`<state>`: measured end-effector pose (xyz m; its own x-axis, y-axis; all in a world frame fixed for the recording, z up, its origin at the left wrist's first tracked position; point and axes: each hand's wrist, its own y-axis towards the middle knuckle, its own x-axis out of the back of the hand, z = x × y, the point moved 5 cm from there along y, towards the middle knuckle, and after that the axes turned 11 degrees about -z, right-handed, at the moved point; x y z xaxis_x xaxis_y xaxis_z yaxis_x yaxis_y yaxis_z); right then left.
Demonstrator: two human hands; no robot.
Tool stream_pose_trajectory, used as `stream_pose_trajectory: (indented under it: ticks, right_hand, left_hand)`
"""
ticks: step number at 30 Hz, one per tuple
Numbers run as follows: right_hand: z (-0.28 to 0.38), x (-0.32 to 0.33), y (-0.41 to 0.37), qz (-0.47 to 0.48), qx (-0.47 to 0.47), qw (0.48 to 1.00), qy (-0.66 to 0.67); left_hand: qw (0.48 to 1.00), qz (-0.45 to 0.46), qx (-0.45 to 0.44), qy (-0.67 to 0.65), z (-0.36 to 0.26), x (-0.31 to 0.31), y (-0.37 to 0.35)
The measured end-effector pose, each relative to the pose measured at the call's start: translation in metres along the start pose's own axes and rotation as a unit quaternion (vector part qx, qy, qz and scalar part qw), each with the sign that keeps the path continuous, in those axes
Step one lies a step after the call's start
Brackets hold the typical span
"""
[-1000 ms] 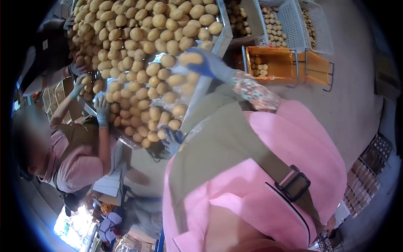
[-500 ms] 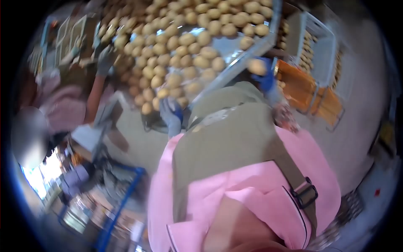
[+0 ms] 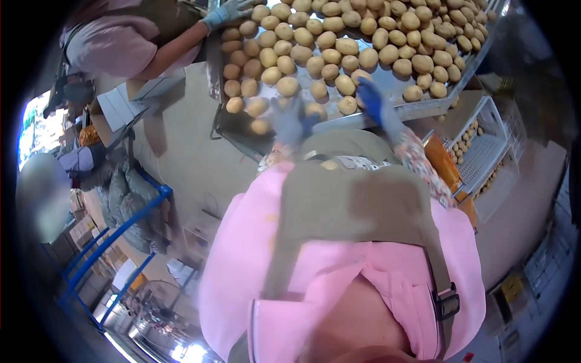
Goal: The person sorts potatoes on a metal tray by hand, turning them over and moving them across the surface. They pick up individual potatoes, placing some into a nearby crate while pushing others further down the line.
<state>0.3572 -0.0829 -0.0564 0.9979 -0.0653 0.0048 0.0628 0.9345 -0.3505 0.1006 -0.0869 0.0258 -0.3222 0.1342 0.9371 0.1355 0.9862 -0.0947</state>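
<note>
Many potatoes [image 3: 331,56] lie spread over a metal sorting table [image 3: 417,110]. My left hand [image 3: 287,124], in a grey glove with blue showing, is over the near edge, its blurred fingers spread beside a few potatoes. One blurred potato [image 3: 260,126] is just left of that hand, near the table's lower corner. My right hand [image 3: 373,104], gloved in blue and grey, reaches over the table's rim. Its fingers stretch forward, fingertips right at a potato [image 3: 361,77].
A co-worker's gloved hand [image 3: 230,12] rests at the table's far left. White plastic crates [image 3: 484,142] holding potatoes stand at right, beside an orange container [image 3: 440,158]. A blue metal frame [image 3: 121,233] and filled dark sacks [image 3: 130,196] are at lower left.
My view has turned. The right hand has moved from beside the orange container, where it had a potato, to over the table. My left hand remains at the near edge.
</note>
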Motion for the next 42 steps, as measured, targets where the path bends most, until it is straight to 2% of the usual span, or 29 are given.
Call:
stream_pose_trajectory:
  ticks: [1, 2, 5, 7, 8, 10, 12, 15, 16, 17, 18, 20, 21, 22, 24, 25, 26, 27, 28, 29, 31, 32, 34, 36, 37, 38, 39, 41, 42]
  right_hand:
    - [0.011, -0.031, 0.002, -0.016, -0.042, 0.996, -0.079]
    - [0.051, -0.056, -0.008, -0.022, 0.223, 0.862, -0.455]
    - [0.074, -0.094, -0.01, 0.049, 0.331, 0.83, -0.447]
    - [0.061, -0.094, 0.002, 0.257, 0.07, 0.954, -0.138]
    - [0.073, -0.086, 0.004, 0.261, 0.069, 0.952, -0.146]
    - [0.107, -0.036, 0.012, 0.014, 0.097, 0.955, -0.28]
    - [0.079, 0.028, 0.032, -0.116, 0.19, 0.893, -0.392]
    - [0.062, 0.062, 0.024, -0.143, 0.13, 0.864, -0.465]
    - [0.045, 0.044, 0.029, -0.016, 0.026, 0.902, -0.432]
    - [0.028, 0.02, 0.007, -0.076, -0.242, 0.963, -0.089]
    - [0.038, -0.01, -0.003, 0.025, -0.13, 0.912, -0.388]
    - [0.028, -0.054, -0.011, 0.102, -0.089, 0.834, -0.535]
    - [0.052, -0.075, -0.019, 0.1, 0.07, 0.848, -0.515]
    - [0.06, -0.083, -0.012, 0.103, 0.071, 0.845, -0.52]
    - [0.075, -0.118, -0.008, 0.372, 0.027, 0.887, -0.273]
    - [0.114, -0.13, -0.009, 0.358, 0.39, 0.766, -0.363]
    - [0.108, -0.126, 0.002, 0.361, 0.39, 0.764, -0.365]
    - [0.097, -0.111, 0.027, 0.305, 0.195, 0.904, -0.23]
    - [0.079, -0.095, 0.047, 0.223, -0.016, 0.971, -0.079]
    - [0.14, -0.09, 0.039, 0.118, 0.052, 0.953, -0.275]
    - [0.13, -0.045, 0.057, -0.016, 0.172, 0.901, -0.397]
    - [0.119, -0.023, 0.063, -0.071, 0.281, 0.789, -0.542]
    - [0.107, 0.0, 0.045, -0.069, 0.23, 0.748, -0.618]
    - [0.052, 0.033, 0.039, 0.118, 0.201, 0.77, -0.594]
    - [0.071, 0.027, 0.048, 0.225, 0.072, 0.907, -0.348]
    - [0.095, 0.003, 0.056, 0.247, -0.125, 0.866, -0.417]
    - [0.104, -0.001, 0.076, 0.188, -0.114, 0.888, -0.403]
    - [0.132, -0.023, 0.13, 0.077, 0.185, 0.94, -0.275]
    - [0.146, -0.038, 0.17, 0.034, 0.258, 0.89, -0.376]
  left_hand:
    - [0.998, -0.019, -0.006, 0.059, 0.02, -0.009, -0.005]
    - [0.997, -0.067, -0.007, 0.034, 0.027, -0.003, -0.012]
    - [0.993, -0.063, 0.054, 0.083, 0.062, 0.002, -0.024]
    - [0.991, 0.034, 0.128, 0.002, 0.081, -0.001, -0.033]
    - [0.991, 0.032, 0.133, -0.005, 0.1, -0.017, -0.041]
    - [0.975, -0.138, 0.169, -0.032, 0.143, -0.057, -0.063]
    - [0.976, -0.142, 0.163, -0.018, 0.138, -0.047, -0.066]
    - [0.932, -0.3, 0.202, -0.035, 0.15, -0.043, -0.074]
    - [0.927, -0.324, 0.185, 0.026, 0.15, -0.035, -0.071]
    - [0.919, -0.346, 0.166, 0.087, 0.147, -0.024, -0.065]
    - [0.92, -0.345, 0.169, 0.082, 0.144, -0.014, -0.055]
    - [0.933, -0.331, 0.141, 0.034, 0.136, 0.006, -0.023]
    - [0.935, -0.336, 0.117, 0.008, 0.134, 0.011, -0.003]
    - [0.935, -0.34, 0.095, -0.017, 0.133, 0.01, 0.019]
    - [0.925, -0.367, 0.054, -0.087, 0.132, -0.003, 0.058]
    - [0.932, -0.343, 0.075, -0.092, 0.116, -0.004, 0.071]
    - [0.938, -0.317, 0.097, -0.097, 0.094, -0.004, 0.082]
    - [0.951, -0.255, 0.103, -0.143, 0.08, -0.009, 0.083]
    - [0.956, -0.193, 0.109, -0.189, 0.066, -0.015, 0.077]
    - [0.976, -0.147, 0.101, -0.122, 0.046, -0.009, 0.065]
    - [0.988, -0.1, 0.102, -0.057, 0.034, -0.006, 0.042]
    - [0.988, -0.08, 0.123, -0.049, 0.041, -0.016, 0.03]
    - [0.986, -0.053, 0.152, -0.04, 0.059, -0.029, 0.004]
    - [0.978, -0.043, 0.2, 0.046, 0.086, -0.037, -0.022]
    - [0.975, -0.052, 0.216, 0.026, 0.105, -0.06, -0.037]
    - [0.974, -0.044, 0.222, 0.026, 0.108, -0.062, -0.043]
    - [0.964, -0.099, 0.245, -0.008, 0.112, -0.056, -0.047]
    - [0.948, -0.209, 0.227, -0.074, 0.125, -0.049, -0.051]
    - [0.948, -0.208, 0.23, -0.07, 0.129, -0.049, -0.045]
